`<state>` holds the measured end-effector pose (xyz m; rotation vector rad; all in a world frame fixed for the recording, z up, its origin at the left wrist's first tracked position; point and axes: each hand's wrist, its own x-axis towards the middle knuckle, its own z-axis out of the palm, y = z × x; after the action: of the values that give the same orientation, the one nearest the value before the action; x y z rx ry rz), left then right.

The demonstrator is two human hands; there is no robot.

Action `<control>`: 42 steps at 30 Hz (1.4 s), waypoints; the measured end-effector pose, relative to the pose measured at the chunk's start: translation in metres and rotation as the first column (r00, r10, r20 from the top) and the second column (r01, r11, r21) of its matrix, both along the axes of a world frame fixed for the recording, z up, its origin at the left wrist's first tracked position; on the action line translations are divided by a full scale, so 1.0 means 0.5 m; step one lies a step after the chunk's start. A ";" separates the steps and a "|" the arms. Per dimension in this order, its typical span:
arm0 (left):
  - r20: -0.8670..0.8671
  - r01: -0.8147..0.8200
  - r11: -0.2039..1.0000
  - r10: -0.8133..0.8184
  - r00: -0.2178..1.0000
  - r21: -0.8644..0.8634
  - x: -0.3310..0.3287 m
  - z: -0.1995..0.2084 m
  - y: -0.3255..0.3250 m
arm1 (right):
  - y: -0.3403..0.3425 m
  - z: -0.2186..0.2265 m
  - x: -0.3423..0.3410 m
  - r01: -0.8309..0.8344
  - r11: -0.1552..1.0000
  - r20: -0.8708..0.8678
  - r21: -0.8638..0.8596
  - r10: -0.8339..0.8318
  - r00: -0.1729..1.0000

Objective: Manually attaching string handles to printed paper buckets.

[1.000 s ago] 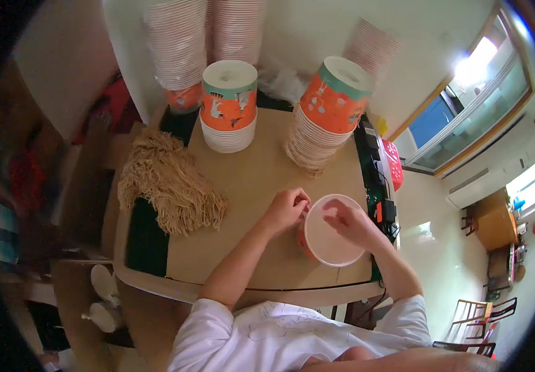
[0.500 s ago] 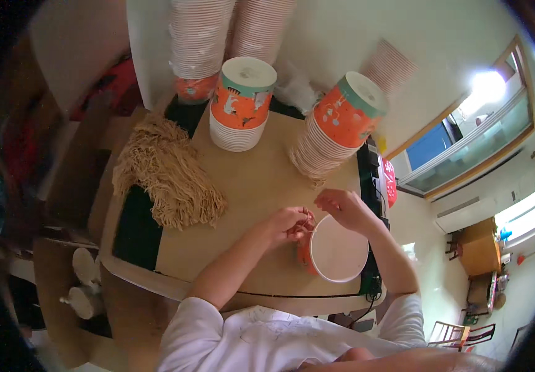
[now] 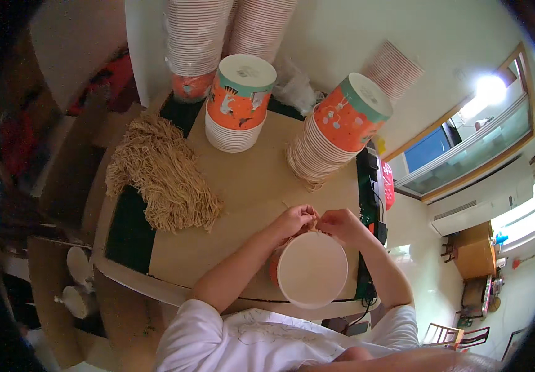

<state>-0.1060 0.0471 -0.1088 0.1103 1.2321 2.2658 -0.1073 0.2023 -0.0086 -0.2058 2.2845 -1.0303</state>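
Observation:
A white-mouthed paper bucket (image 3: 312, 271) with an orange side stands near the table's front edge, its open mouth tilted toward me. At its far rim my left hand (image 3: 297, 221) and my right hand (image 3: 338, 224) meet, fingertips pinched together. Between them shows a bit of tan twine (image 3: 314, 226), partly hidden by the fingers. Farther left lies a thick bundle of tan twine strands (image 3: 165, 177). Two stacks of nested orange buckets stand upside down beyond my hands: an upright stack (image 3: 237, 105) and a leaning stack (image 3: 342, 127).
Tall wrapped stacks of buckets (image 3: 199, 43) rise against the wall at the back, with crumpled clear plastic (image 3: 295, 87) beside them. Black power strips and cables (image 3: 370, 294) run along the table's right edge. An open cardboard box (image 3: 62, 291) sits at lower left.
The bucket has shifted left and toward me. My right hand has come down beside my left at the far rim; before, the hands were apart with a strand showing at my left fingers.

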 end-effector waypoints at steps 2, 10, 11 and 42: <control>0.078 -0.072 0.996 0.068 0.995 0.050 0.005 -0.003 0.010 | 0.007 -0.017 0.003 0.059 0.991 -0.070 -0.119 -0.067 0.995; 0.378 -0.310 0.925 0.213 0.901 0.218 0.020 -0.015 0.015 | 0.022 -0.036 0.011 0.238 0.922 -0.101 -0.306 -0.280 0.955; 0.319 -0.295 0.942 0.234 0.918 0.158 0.021 -0.010 0.014 | 0.023 -0.035 0.013 0.251 0.902 -0.076 -0.350 -0.295 0.952; -0.468 -0.362 0.826 0.138 0.873 -0.432 0.051 0.026 0.020 | 0.038 -0.013 -0.007 -0.121 0.990 -0.414 0.075 0.141 0.899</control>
<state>-0.0804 0.0572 -0.0959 0.2553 2.1629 2.1033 -0.1106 0.2212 -0.0150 -0.6058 2.6299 -0.9277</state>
